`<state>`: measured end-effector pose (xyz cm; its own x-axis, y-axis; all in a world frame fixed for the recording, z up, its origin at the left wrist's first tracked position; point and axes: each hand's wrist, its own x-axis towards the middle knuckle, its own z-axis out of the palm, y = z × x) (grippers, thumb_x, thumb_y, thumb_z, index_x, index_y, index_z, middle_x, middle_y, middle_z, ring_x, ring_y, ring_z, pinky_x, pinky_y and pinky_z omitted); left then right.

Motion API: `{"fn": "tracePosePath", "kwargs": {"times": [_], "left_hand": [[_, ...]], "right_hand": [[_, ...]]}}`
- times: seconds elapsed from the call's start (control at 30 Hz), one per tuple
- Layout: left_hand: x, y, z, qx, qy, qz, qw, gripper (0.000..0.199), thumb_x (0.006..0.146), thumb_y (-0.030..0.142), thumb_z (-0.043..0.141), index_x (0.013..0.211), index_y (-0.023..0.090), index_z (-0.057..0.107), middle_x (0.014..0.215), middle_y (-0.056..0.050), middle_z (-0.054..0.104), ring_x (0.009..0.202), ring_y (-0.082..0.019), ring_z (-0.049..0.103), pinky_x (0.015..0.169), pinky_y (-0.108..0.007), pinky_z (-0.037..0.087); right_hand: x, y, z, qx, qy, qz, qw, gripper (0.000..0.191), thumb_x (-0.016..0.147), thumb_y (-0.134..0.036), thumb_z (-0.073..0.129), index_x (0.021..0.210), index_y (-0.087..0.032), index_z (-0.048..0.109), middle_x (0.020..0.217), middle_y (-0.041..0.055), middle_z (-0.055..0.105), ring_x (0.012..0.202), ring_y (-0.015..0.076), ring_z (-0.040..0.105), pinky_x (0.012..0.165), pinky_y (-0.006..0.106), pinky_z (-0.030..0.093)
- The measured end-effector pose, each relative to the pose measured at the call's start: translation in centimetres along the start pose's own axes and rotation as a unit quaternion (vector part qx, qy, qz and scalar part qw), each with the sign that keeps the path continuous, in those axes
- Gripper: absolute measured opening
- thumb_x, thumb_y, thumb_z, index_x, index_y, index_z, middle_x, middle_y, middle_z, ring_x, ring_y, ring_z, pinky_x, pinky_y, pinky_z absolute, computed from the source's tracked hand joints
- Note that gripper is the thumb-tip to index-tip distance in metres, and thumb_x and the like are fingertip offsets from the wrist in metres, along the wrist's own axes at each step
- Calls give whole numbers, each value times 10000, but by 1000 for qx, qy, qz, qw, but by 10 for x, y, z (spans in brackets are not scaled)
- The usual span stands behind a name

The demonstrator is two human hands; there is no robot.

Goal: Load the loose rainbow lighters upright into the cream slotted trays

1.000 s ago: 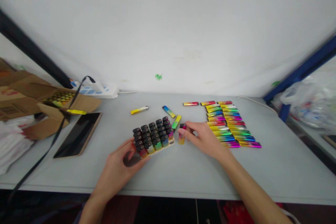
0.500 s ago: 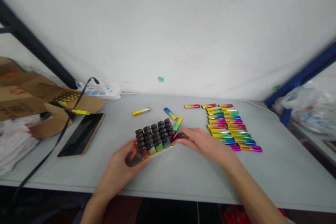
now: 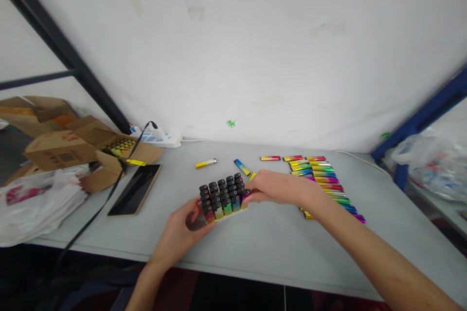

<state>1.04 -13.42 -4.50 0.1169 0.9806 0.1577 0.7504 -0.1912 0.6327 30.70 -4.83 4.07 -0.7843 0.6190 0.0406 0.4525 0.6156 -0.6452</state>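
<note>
A block of upright lighters [image 3: 226, 200] with black tops and coloured bodies stands in a light tray on the grey table. My left hand [image 3: 186, 223] is wrapped round the block's left end, thumb at the front corner. At the right end, my right hand [image 3: 264, 187] pinches a purple lighter [image 3: 245, 196] against the last column; its fingertips are partly hidden. Just behind lie a blue-yellow lighter [image 3: 242, 167] and a yellow one [image 3: 252, 175], partly covered by my right hand. A yellow-white lighter [image 3: 206, 163] lies further left.
Two columns of shiny lighters [image 3: 328, 180] lie on the right, partly under my right forearm. To the left are a phone [image 3: 134, 189], an open carton [image 3: 62, 148] holding more lighters, a black strap, plastic bags [image 3: 47, 199] and a power strip [image 3: 164, 139]. Behind rises a white wall.
The view has shifted, so the table's contents appear further right and lower. My right hand has moved in closer over the block's right end, and the purple lighter now sits upright there.
</note>
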Motion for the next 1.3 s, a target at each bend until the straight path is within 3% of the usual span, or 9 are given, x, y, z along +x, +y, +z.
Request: {"fn": "tracePosePath", "kwargs": {"times": [0.23,0.47,0.53,0.6,0.67,0.73,0.9,1.13,1.3], "left_hand": [[-1,-4,3,-22,1,13,1000,373,796,470,777,998,176,671,734,45,530,664,-148,484,635,-245,407],[0,-5,5,-55,15,16,998,337,759,471,792,850,187,635,730,37,555,681,-154,502,650,-259,421],[-1,-4,5,-67,15,25,997,344,748,441,804,929,181,670,728,36,562,686,-162,514,647,-262,425],[-2,-2,3,-72,13,33,997,355,756,404,806,1002,173,694,741,32,568,697,-167,525,655,-266,432],[-3,0,2,-72,11,39,997,325,784,375,795,1013,162,705,775,19,589,718,-170,535,676,-274,441],[-4,1,1,-75,8,42,996,315,811,367,784,1032,154,716,805,5,617,737,-176,545,690,-283,447],[-5,-1,2,-78,12,35,996,447,794,403,823,1159,161,730,857,-12,676,791,-204,602,744,-310,479],[-1,-6,8,-79,20,15,997,351,734,415,872,908,184,674,864,2,705,756,-188,623,738,-305,467],[4,-4,1,-82,28,19,996,422,715,431,884,992,205,661,802,37,672,681,-157,572,677,-277,436]], "right_hand": [[-2,-4,-6,0,-68,28,997,440,928,-397,770,555,-209,630,473,-54,521,417,88,380,452,242,275],[8,7,7,-34,-44,65,996,397,810,-489,855,597,-197,690,469,-50,526,447,106,444,473,235,340],[5,15,13,-55,3,71,996,421,720,-562,909,873,-185,797,724,28,731,650,190,645,636,285,513],[2,23,21,-69,66,64,993,838,639,-601,948,1318,-164,724,1217,168,762,1095,332,708,966,436,559],[-1,31,32,-66,91,52,992,1199,618,-604,961,1614,-168,456,1586,247,525,1454,408,505,1211,557,386],[-2,38,44,-42,69,49,995,1343,637,-581,962,1708,-188,252,1710,253,344,1571,409,355,1287,582,259],[-2,51,65,54,71,38,995,1399,699,-522,950,1737,-224,61,1763,235,215,1594,368,328,1302,532,270],[-2,51,68,47,103,31,993,1317,711,-505,943,1730,-230,154,1691,224,374,1510,395,445,1254,576,354],[3,49,59,42,121,22,992,1249,723,-505,932,1718,-265,216,1657,181,434,1459,376,510,1241,554,396]]}}
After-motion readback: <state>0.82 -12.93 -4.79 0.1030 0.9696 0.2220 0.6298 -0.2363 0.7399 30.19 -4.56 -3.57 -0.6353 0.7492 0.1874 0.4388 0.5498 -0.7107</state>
